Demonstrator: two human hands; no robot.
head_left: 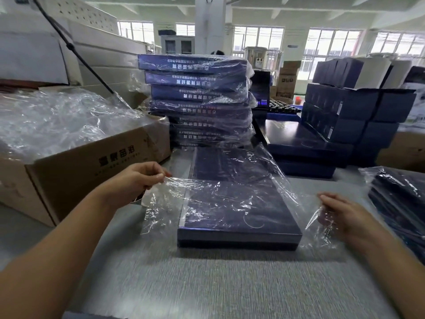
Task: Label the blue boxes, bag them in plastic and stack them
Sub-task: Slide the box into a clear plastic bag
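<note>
Pinching the plastic bag's (pixel 164 204) edge with the left hand (pixel 135 181); touching its opposite side with the right hand (pixel 341 216), grip blurred, cannot tell. Pulled partway over a blue box (pixel 239 218) lying flat mid-desk (pixel 207 286).

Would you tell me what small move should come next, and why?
Probably draw the mouth of the plastic bag toward the person: the left hand pinches its left edge, the right hand is at its right edge, and the near end of the blue box lies uncovered.
</note>
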